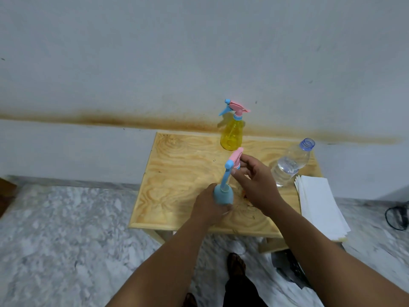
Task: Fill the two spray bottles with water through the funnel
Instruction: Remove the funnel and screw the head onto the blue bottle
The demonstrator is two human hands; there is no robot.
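Note:
A small blue spray bottle point(223, 195) stands on the wooden table point(177, 173) near its front edge, and my left hand point(210, 206) is wrapped around its body. My right hand point(254, 180) pinches the pink and blue spray head point(234, 159) above the bottle's neck. I cannot tell whether the head is screwed on. A yellow spray bottle point(231, 135) with its pink and blue head on stands upright at the table's far edge. An uncapped clear water bottle point(290, 166), partly filled, stands at the right.
A stack of white paper sheets point(321, 204) lies on the table's right edge, overhanging the front. A stained grey wall point(199, 63) rises right behind the table. The marble floor holds a black cable point(396, 218) at the right and my feet point(236, 264) below.

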